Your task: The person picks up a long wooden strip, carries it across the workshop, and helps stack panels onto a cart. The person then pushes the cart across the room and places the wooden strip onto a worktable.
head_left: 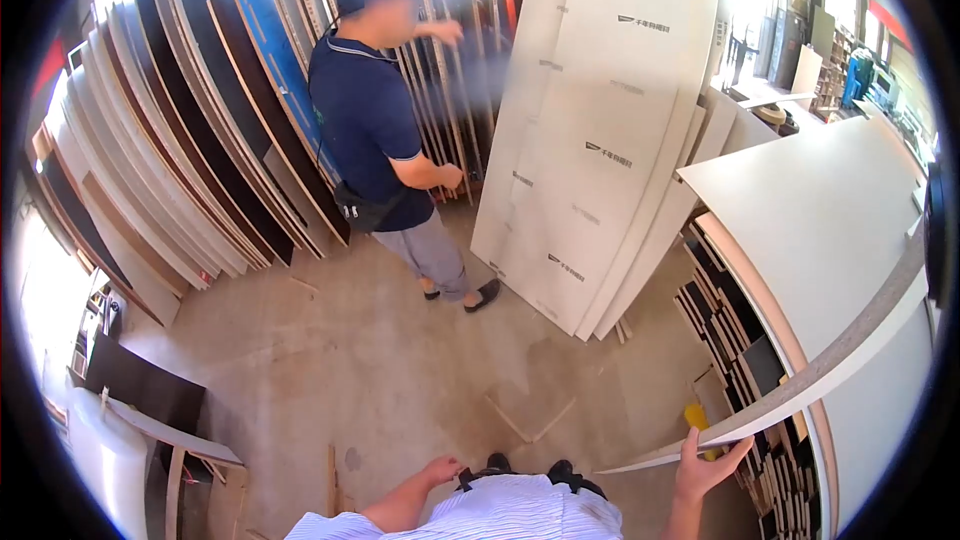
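Observation:
My right hand [708, 465] is at the lower right, palm up with fingers apart, under the edge of a long white board [800, 395]. The board curves in the lens up the right side. At my waist, my left hand [442, 470] is beside a dark strap or pouch; its fingers look curled, and what they hold, if anything, is too small to make out.
A co-worker [365, 110] in a dark shirt stands ahead, near tall printed white panels [590, 140]. Upright boards [190, 120] line the left wall. Stacked offcuts [745, 370] lie under a large pale sheet [810, 210] at right. Wood strips [530, 430] lie on the floor.

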`<state>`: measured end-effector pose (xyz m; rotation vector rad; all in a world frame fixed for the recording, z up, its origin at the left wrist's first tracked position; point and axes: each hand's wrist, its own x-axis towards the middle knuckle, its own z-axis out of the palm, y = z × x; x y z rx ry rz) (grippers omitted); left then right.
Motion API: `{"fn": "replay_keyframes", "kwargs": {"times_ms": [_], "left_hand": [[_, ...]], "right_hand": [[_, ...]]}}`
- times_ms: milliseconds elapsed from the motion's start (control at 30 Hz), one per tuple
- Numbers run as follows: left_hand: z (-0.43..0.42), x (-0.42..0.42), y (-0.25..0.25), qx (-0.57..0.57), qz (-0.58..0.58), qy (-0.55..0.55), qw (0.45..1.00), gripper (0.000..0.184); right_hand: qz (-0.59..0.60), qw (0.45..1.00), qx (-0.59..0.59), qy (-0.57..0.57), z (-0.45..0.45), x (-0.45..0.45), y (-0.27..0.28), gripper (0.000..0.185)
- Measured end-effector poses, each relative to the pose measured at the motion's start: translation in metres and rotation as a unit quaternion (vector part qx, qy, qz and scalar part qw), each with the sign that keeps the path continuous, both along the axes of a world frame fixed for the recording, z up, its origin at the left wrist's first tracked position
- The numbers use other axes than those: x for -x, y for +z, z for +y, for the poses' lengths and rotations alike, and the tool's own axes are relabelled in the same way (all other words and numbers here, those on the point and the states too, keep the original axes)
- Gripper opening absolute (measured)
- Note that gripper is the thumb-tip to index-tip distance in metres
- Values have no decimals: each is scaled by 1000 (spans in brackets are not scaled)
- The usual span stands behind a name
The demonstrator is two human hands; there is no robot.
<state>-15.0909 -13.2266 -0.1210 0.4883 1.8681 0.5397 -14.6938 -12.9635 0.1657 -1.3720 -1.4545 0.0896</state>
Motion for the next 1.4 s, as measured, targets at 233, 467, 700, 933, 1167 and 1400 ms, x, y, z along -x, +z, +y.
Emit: {"fn": "replay_keyframes", "kwargs": {"times_ms": [233,467,700,933,1167,1400], "left_hand": [[2,32,-11,-10,28,25,999,38],[5,24,10,34,5,-55,998,44],[-7,45,-33,48,-29,-47,997,45],[4,62,-10,59,10,-31,998,44],[34,34,20,107,-41,-116,987,45],[26,15,7,87,-108,-141,980,37]], "right_hand": [[77,996,27,36,8,20,-3,92],[40,999,18,32,15,37,-8,91],[25,998,37,38,18,51,33,74],[45,998,25,43,24,46,41,66],[76,995,17,60,34,32,28,66],[57,995,19,83,39,18,5,78]]}}
